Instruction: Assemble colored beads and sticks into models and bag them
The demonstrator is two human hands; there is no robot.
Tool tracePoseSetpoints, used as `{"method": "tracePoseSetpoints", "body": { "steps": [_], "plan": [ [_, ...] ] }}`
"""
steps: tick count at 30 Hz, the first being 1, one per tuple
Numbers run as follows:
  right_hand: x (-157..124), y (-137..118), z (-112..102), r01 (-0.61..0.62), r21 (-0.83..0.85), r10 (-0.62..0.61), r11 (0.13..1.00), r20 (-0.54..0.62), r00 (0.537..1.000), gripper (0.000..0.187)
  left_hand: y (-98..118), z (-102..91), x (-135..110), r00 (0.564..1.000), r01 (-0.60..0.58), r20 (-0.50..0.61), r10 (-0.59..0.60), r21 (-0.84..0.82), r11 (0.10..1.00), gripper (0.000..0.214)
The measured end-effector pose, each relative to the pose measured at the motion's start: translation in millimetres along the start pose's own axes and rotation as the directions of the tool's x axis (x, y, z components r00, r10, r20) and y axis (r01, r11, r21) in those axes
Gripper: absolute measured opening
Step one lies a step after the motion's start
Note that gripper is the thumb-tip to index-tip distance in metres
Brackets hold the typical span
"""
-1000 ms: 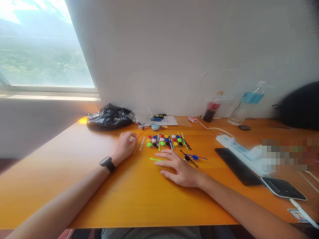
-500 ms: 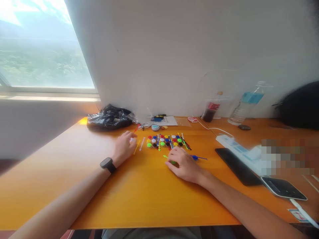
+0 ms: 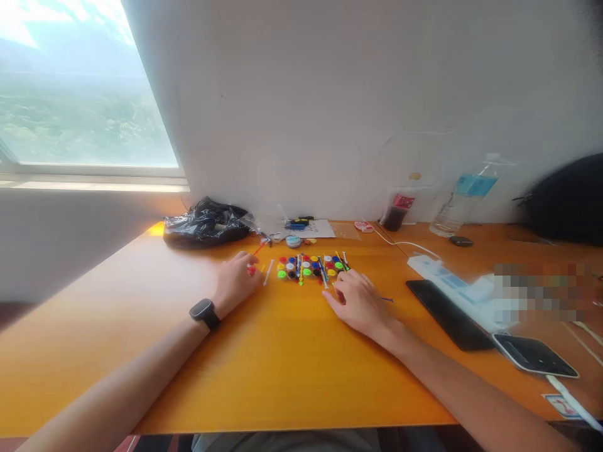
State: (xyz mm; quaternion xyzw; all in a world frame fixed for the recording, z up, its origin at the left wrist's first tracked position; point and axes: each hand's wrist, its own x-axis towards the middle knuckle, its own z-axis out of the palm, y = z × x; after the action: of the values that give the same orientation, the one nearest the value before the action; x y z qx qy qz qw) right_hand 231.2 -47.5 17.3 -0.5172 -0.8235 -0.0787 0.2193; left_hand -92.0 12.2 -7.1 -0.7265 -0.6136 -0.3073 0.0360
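My left hand (image 3: 239, 279) rests on the table with its fingers curled around a red arrow-shaped stick (image 3: 260, 249). A small red part shows between thumb and fingers. Beside it lie a white arrow stick (image 3: 268, 272) and a partly hidden yellow one. My right hand (image 3: 362, 304) is at the near right end of a row of coloured round caps (image 3: 307, 272), its fingers bent; what they hold, if anything, is hidden. Several thin arrow sticks lie across the caps, such as a yellow-green one (image 3: 301, 270). The tail of a blue stick (image 3: 387, 299) pokes out past my right hand.
Behind are a black plastic bag (image 3: 205, 225), a round tin (image 3: 293, 241) and paper (image 3: 323, 228). On the right stand a water bottle (image 3: 464, 198) and a dark drink pouch (image 3: 396, 213). A black phone (image 3: 447, 314), power strip (image 3: 455, 285) and white-edged device (image 3: 536, 355) lie nearer.
My right hand has moved right and slightly up, over the blue stick. The green arrow stick by its thumb no longer shows. At my left fingers a red part shows where white was.
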Motion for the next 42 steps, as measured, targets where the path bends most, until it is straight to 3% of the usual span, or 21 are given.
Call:
{"method": "tracePoseSetpoints", "body": {
  "steps": [6, 11, 15, 18, 22, 28, 32, 37, 42],
  "plan": [
    [0.6, -4.6, -3.8, 0.051, 0.119, -0.035, 0.992, -0.134, 0.990, 0.031, 1.5, -0.7, 1.4, 0.991, -0.048, -0.127, 0.030, -0.142, 0.989, 0.015],
    [-0.5, -11.3, -0.6, 0.007, 0.426, 0.042, 0.905, -0.106, 0.994, 0.024, 29.8, -12.0, -10.8, 0.963, -0.233, -0.209, 0.171, -0.323, 0.917, 0.011],
    [-2.1, -20.2, 5.1, -0.151, 0.676, 0.103, 0.721, 0.110, 0.989, 0.020, 65.0, -21.9, -32.1, 0.934, -0.355, -0.131, 0.333, -0.457, 0.815, 0.013],
    [-3.6, -26.4, 7.9, -0.230, 0.749, 0.110, 0.621, 0.208, 0.972, 0.026, 82.1, -26.6, -44.7, 0.885, -0.395, -0.006, 0.466, -0.541, 0.742, 0.014],
    [-4.7, -28.7, 10.0, -0.251, 0.773, 0.115, 0.583, 0.228, 0.967, 0.030, 87.0, -25.7, -50.2, 0.819, -0.380, 0.113, 0.563, -0.629, 0.678, 0.016],
    [-3.1, -30.0, 16.0, -0.257, 0.857, 0.100, 0.447, 0.237, 0.966, 0.028, 83.4, -14.6, -50.3, 0.779, -0.350, 0.174, 0.603, -0.678, 0.647, 0.014],
    [-3.7, -34.9, 18.8, -0.236, 0.883, 0.083, 0.406, 0.221, 0.972, 0.029, 81.4, -11.4, -51.3, 0.783, -0.319, 0.183, 0.594, -0.702, 0.637, 0.007],
    [-4.1, -36.7, 8.8, -0.197, 0.926, 0.161, 0.323, 0.151, 0.975, 0.030, 79.1, -11.1, -51.9, 0.839, -0.204, 0.225, 0.495, -0.713, 0.671, 0.012],
    [-3.1, -34.9, 7.3, -0.237, 0.946, 0.134, 0.221, 0.211, 0.968, 0.034, 79.0, -11.8, -50.2, 0.867, -0.191, 0.197, 0.457, -0.718, 0.670, 0.021]
  ]
}}
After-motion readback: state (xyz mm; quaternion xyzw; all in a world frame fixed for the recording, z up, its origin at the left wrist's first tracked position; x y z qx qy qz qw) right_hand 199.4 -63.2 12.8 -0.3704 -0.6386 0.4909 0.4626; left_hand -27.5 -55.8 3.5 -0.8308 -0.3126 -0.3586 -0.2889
